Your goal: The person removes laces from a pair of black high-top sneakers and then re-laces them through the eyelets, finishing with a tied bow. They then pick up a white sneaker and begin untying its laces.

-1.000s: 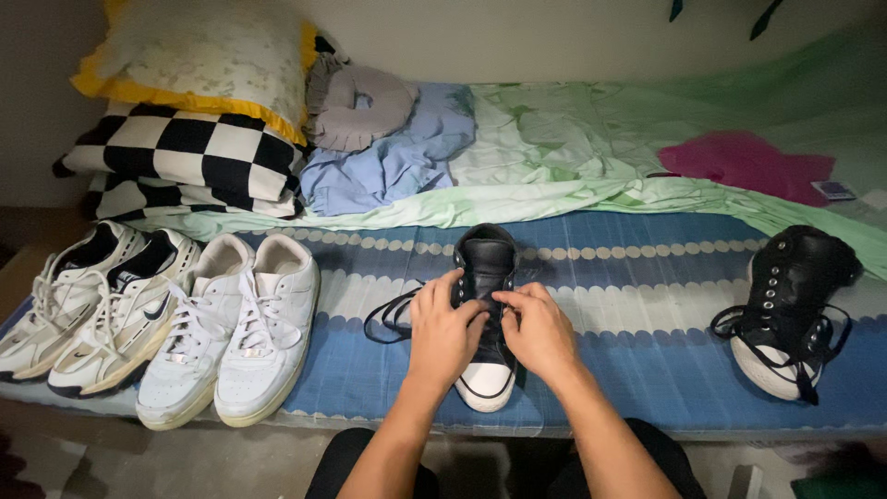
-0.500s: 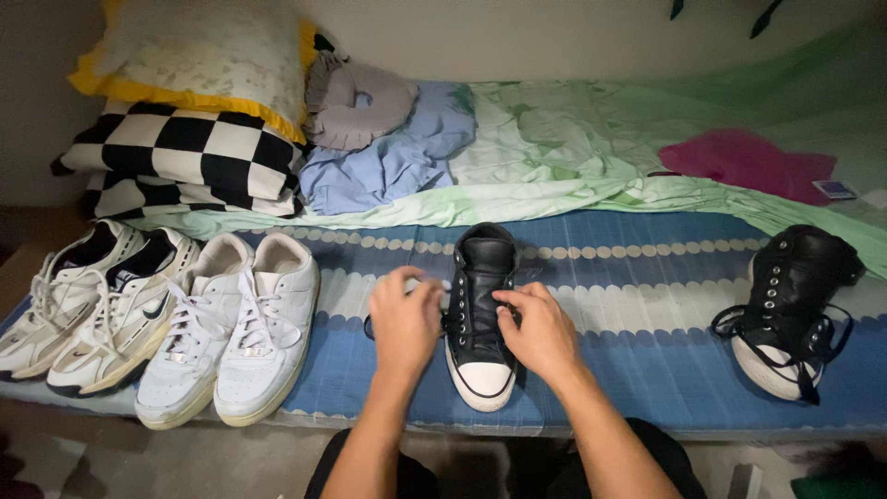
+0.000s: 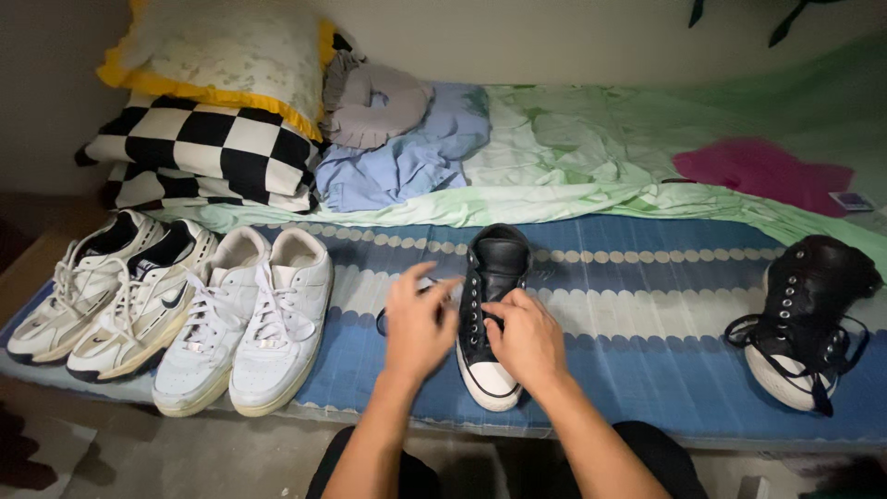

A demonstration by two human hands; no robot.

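Blue-and-cream patterned mattress [image 3: 647,370] fills the lower half of the view, a plain pale wall behind it. Dim light throughout.

Near the front edge of the mattress, about midway along, a black high-top sneaker [image 3: 494,305] with a white toe cap stands upright, toe toward the person. Both hands work at its lacing.

Left hand [image 3: 418,323] is just left of the shoe, fingers spread and raised, thumb and forefinger pinched on a black lace [image 3: 383,319] that loops out to the shoe's left side. The pinch itself is slightly blurred, so the grip appears closed on the lace but I cannot be sure.

Right hand [image 3: 527,337] rests on the shoe's front, fingers curled together and pressed down on the laces over the tongue.

Toward the right edge of the mattress, well apart from the hands, the second black sneaker [image 3: 808,319] lies tilted on its side, laces loose.

At the left end: a pair of white low sneakers [image 3: 249,328] side by side, and beside them at the corner a pair of white-and-dark trainers [image 3: 111,291].

Back of the mattress: black-and-white checkered pillow [image 3: 208,157] with a yellow-trimmed pillow [image 3: 231,55] on top, a grey neck cushion [image 3: 379,102], blue crumpled cloth [image 3: 407,157], pale green sheet [image 3: 601,148], pink cloth [image 3: 762,171].
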